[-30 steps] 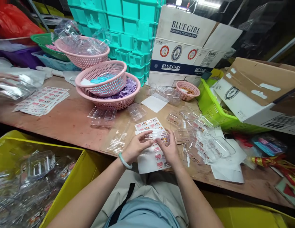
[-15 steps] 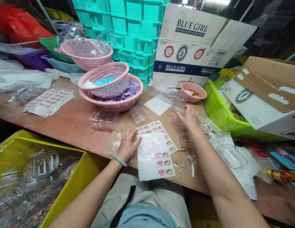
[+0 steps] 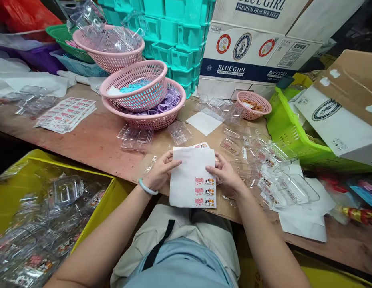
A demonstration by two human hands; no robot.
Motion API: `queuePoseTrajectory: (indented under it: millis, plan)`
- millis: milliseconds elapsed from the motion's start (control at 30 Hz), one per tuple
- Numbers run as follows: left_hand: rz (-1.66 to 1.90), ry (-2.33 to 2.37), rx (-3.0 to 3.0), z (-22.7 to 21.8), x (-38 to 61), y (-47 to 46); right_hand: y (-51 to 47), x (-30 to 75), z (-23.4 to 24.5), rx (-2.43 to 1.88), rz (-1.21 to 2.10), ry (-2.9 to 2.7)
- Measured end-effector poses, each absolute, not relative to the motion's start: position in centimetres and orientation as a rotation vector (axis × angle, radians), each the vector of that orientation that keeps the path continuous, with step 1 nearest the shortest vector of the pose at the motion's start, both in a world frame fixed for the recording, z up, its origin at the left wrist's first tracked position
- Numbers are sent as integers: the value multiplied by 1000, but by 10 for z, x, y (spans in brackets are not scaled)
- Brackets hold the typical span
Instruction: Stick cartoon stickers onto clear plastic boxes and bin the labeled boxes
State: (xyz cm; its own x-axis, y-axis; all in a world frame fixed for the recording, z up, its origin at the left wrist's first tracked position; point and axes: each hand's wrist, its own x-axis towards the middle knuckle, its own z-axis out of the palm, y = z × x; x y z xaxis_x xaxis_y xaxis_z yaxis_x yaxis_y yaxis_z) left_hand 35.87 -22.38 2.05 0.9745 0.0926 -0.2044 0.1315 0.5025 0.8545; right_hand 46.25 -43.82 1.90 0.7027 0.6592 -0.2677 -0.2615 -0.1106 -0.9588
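Note:
Both of my hands grip a white sticker sheet (image 3: 188, 176) by its side edges, in front of me at the table's near edge. My left hand (image 3: 160, 171) pinches its left edge, thumb on top. Across from it, my right hand (image 3: 226, 174) pinches the right edge the same way. A few cat stickers are on the sheet's lower right; the rest of its face is bare. Another sticker sheet (image 3: 203, 145) shows just past its top edge. To the right lie clear plastic cases (image 3: 271, 160), some with cat stickers on them.
Pink baskets (image 3: 144, 122) with purple and blue pieces stand beyond my hands. A small pink basket (image 3: 253, 116) holds orange pieces. More sticker sheets (image 3: 66, 114) lie at left. A yellow bin (image 3: 96, 170) of clear cases is at lower left, a green crate (image 3: 293, 132) at right.
My right hand has come back from the clear cases to the sheet's right edge. My left hand now grips the left edge, and the sheet is held straighter. The view has shifted slightly.

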Motion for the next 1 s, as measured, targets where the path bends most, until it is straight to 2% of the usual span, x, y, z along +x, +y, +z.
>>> queuePoseTrajectory:
  millis: [67,133,267,333,467,667,867,1000]
  plan:
    - [-93,279,870,19,346,-234,-435,464,22,-1405,792,-299]
    - [-186,318,786,15,337,-247,-432,467,27,-1529,685,-332]
    - [-132,467,753,10,334,-265,-430,458,33,-2096,-72,-509]
    - [-63,514,734,10,336,-268,-433,442,31,-2203,-276,-717]
    - [9,518,718,12,338,-270,-435,402,15,-2198,-161,-985]
    - [-63,430,724,12,336,-279,-428,383,-13,-2123,-208,-706]
    - [4,403,786,4,337,-283,-425,386,-10,-2093,-213,-692]
    - [-10,404,821,3,337,-280,-425,383,-9,-1942,-99,-533]
